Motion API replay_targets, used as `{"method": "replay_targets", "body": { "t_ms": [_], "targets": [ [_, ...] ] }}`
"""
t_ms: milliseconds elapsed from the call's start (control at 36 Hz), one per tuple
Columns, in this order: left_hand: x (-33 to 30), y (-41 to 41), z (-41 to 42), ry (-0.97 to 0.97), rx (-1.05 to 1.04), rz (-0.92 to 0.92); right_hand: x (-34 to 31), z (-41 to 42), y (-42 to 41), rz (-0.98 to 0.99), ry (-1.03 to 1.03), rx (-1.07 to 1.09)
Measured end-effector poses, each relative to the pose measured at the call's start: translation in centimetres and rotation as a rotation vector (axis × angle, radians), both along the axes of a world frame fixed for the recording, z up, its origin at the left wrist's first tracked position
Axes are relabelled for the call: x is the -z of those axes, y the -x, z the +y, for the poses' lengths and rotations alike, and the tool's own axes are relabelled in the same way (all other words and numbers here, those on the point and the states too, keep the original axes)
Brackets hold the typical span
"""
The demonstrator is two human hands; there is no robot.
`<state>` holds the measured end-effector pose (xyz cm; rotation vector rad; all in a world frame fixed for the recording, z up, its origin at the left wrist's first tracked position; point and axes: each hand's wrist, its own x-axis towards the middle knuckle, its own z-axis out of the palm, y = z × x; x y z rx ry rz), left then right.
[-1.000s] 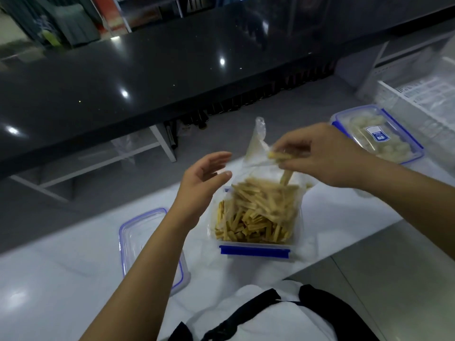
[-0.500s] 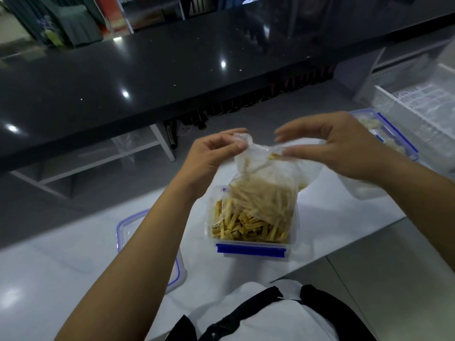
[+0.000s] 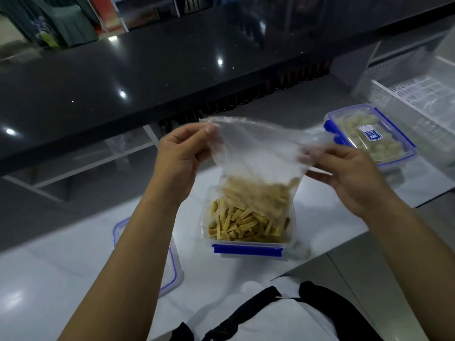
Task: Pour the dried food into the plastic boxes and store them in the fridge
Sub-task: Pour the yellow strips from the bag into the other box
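White bench [image 3: 61,279], open box [image 3: 247,250] of dried sticks [image 3: 242,223] at centre, left hand [image 3: 182,156] and right hand [image 3: 349,173] each pinching the bag [image 3: 256,156] above it, lidded box [image 3: 371,136] far right

A: Clear bag [image 3: 256,153] veils far half of sticks [image 3: 246,225]; left forearm covers loose lid [image 3: 172,267].

B: Sealed box's label [image 3: 370,135] unreadable; basket [image 3: 418,94] cropped right.

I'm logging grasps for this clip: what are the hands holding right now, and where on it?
Both hold the clear plastic bag by its upper edge: left hand at one corner, right hand at the other.
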<state>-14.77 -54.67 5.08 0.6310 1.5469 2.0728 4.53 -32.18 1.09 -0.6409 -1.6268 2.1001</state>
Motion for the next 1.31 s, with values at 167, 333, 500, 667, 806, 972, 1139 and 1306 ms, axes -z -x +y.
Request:
{"method": "replay_targets", "body": {
  "t_ms": [167, 333, 500, 667, 806, 972, 1139, 1306],
  "targets": [
    [-1.2, 0.6, -0.1, -0.018, -0.049, 0.072, -0.9, 0.0, 0.9, 0.055, -0.055, -0.047],
    [1.5, -0.1, -0.1, 0.104, -0.007, 0.042, 2.5, -1.0, 0.2, -0.133, -0.042, -0.119],
    [4.6, -0.1, 0.5, 0.432, 0.28, 0.123, 4.3, -2.1, -0.3, -0.168, 0.009, -0.042],
    [5.8, -0.4, 2.5, 0.595, 0.385, 0.136, 5.4, -2.5, -0.6, -0.222, -0.031, -0.061],
    [6.1, -0.9, 3.1, 0.625, 0.262, 0.218, 6.4, -2.9, -1.5, -0.245, -0.148, -0.06],
    [5.5, -1.1, 1.9, 0.545, 0.28, 0.15, 6.4, -2.2, -1.9, -0.217, -0.092, 0.045],
    [3.8, -0.8, 1.1, 0.456, 0.203, 0.077, 3.6, -1.6, -0.4, -0.153, -0.083, -0.015],
    [2.4, -1.2, 0.4, 0.423, 0.14, 0.077, 1.3, -1.9, 1.1, -0.148, -0.125, -0.063]
  ]
}}
